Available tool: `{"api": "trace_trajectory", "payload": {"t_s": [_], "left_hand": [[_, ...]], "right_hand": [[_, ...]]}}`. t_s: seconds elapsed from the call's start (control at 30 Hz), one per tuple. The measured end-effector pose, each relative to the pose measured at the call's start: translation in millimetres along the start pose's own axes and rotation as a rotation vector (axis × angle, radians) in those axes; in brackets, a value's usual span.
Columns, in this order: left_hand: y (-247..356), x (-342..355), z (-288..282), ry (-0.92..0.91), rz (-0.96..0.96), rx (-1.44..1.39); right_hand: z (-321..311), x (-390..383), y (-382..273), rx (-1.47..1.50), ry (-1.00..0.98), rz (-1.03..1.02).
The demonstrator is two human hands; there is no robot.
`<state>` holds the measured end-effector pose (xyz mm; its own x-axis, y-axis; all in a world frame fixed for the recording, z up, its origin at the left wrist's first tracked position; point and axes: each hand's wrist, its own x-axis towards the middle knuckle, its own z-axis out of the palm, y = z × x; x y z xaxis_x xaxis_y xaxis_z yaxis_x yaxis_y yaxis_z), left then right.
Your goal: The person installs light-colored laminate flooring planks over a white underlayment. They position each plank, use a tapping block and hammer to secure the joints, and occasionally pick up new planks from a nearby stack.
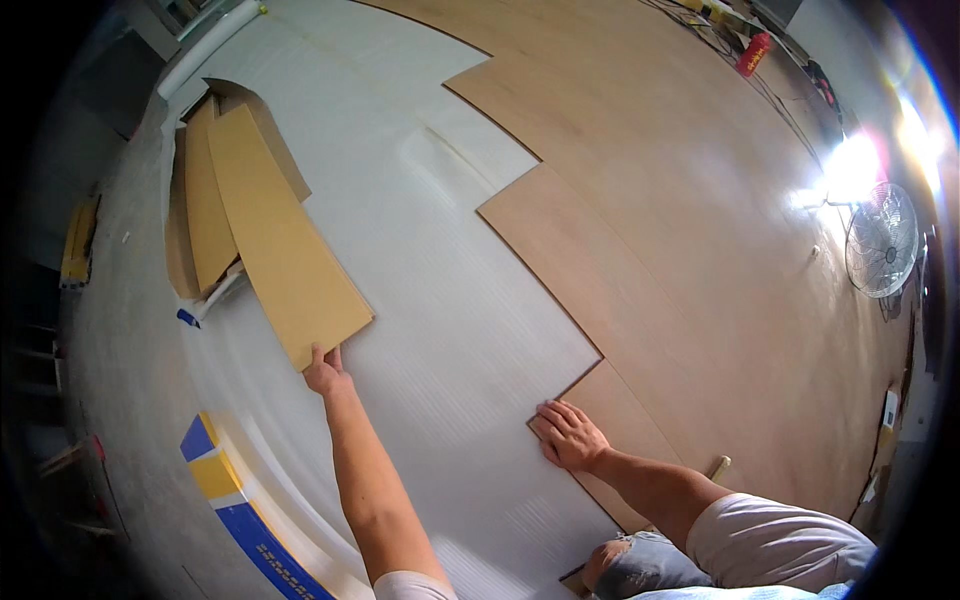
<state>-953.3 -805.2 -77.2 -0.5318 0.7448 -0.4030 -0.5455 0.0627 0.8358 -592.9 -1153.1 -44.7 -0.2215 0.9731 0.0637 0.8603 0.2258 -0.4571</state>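
Observation:
Reaching forward, my left hand point(326, 371) grips the near end of a long tan floorboard point(285, 245), its thumb on top and fingers under the edge. The board's far end lies over other boards point(203, 200) in an opened brown cardboard wrapping point(262, 122). My right hand point(568, 434) lies flat with fingers spread on the corner of a laid wood-look floorboard point(618, 425), holding nothing. That board belongs to the stepped edge of the laid floor point(690, 260). White ribbed underlay point(440, 300) lies between the two hands.
A blue, yellow and white carton point(250, 520) lies at the near left. My knee point(640, 562) is by the laid edge, near a hammer-like handle point(720, 467). A standing fan point(882, 240), bright lamp point(852, 170) and red can point(753, 55) are at right; an underlay roll point(210, 48) lies far left.

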Motion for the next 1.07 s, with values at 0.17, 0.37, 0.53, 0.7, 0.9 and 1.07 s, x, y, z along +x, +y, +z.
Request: {"api": "trace_trajectory", "payload": {"t_s": [0.17, 0.37, 0.53, 0.7, 0.9, 1.07], "left_hand": [[47, -72, 12, 0.034, 0.233, 0.241], [91, -189, -68, 0.037, 0.706, 1.087], [77, -318, -157, -0.061, 1.003, 1.602], [66, -460, -218, -0.108, 0.924, 1.883], [57, -593, -256, -0.386, 0.896, 2.003], [57, -700, -279, -0.526, 0.964, 2.034]], "right_hand": [[6, -3, -3, -0.042, -0.094, 0.046], [6, -4, -15, -0.015, -0.015, 0.042], [8, -10, -8, 0.004, 0.036, 0.015], [13, -20, -13, -0.006, 0.088, -0.038], [19, -35, -5, -0.035, 0.098, -0.058], [18, -30, -8, 0.005, -0.101, 0.012]]}}
